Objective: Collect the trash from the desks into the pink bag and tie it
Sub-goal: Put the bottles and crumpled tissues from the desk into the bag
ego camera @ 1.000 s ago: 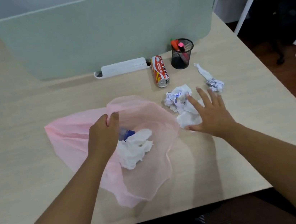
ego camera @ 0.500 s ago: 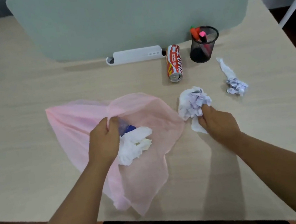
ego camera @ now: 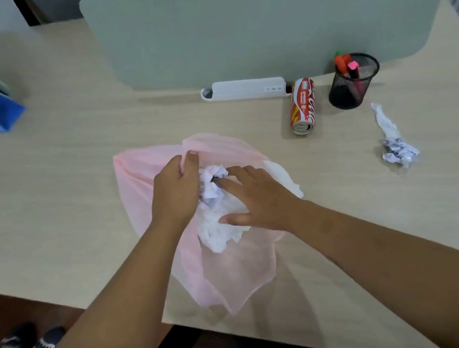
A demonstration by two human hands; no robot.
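Nearby, can point(ego camera: 302, 105) and crumpled paper point(ego camera: 397, 146) beside pen cup point(ego camera: 352, 81)

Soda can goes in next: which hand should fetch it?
The right hand. It is on the same side as the soda can and is only pushing crumpled paper into the pink bag. The left hand is pinching the bag's rim open.

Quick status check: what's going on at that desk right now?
Left hand pinching pink bag open. Right hand pushing crumpled paper in. Can and paper wad not yet collected.
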